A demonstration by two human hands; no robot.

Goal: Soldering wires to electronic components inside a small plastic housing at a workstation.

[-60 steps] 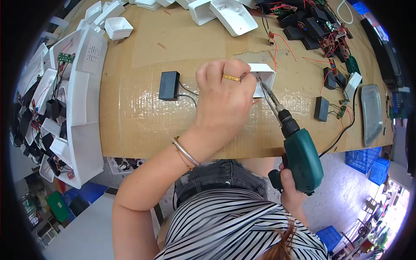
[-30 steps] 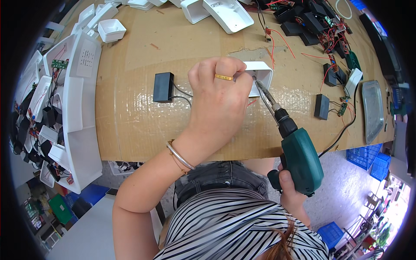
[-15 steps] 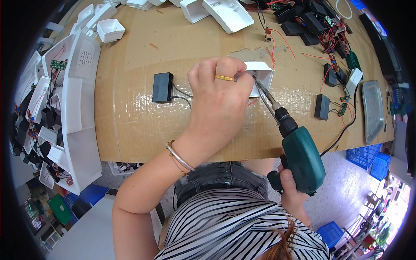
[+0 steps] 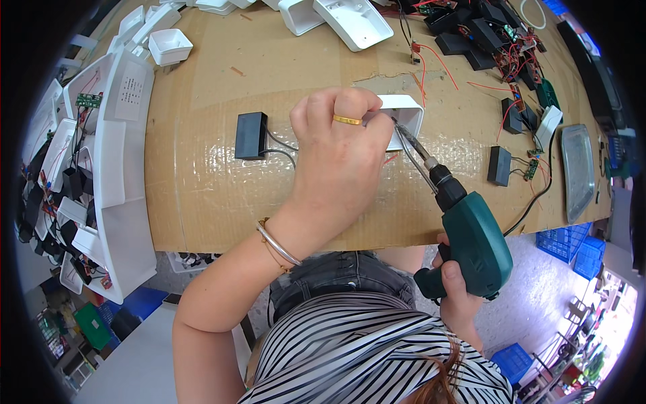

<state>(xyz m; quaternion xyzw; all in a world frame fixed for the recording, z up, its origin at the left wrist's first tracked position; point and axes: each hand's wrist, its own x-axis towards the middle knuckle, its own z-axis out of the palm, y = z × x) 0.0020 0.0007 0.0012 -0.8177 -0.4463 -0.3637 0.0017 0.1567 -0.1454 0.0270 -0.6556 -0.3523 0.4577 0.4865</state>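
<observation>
My left hand (image 4: 340, 148) is closed at the left side of a small white plastic case (image 4: 402, 102); its fingertips and part of the case are hidden. Two dark wires run under this hand from a black rectangular box (image 4: 251, 136) lying on the cardboard. My right hand (image 4: 461, 296) wraps round the handle of a green soldering gun (image 4: 476, 246). Its metal tip, with a thin tube alongside, reaches into the case close to my left thumb. What the tip touches inside cannot be made out.
A white bin (image 4: 124, 175) of plastic shells and circuit boards stands at the left. White shells (image 4: 353, 23) lie along the back. Black boxes with red wires (image 4: 481, 40) are heaped at the far right, beyond a grey tray (image 4: 577, 175). The gun's black cord (image 4: 531, 209) trails rightward.
The rear of the soldering gun and my right hand have shifted slightly right, while the tip stays inside the case. My left hand keeps its place on the case.
</observation>
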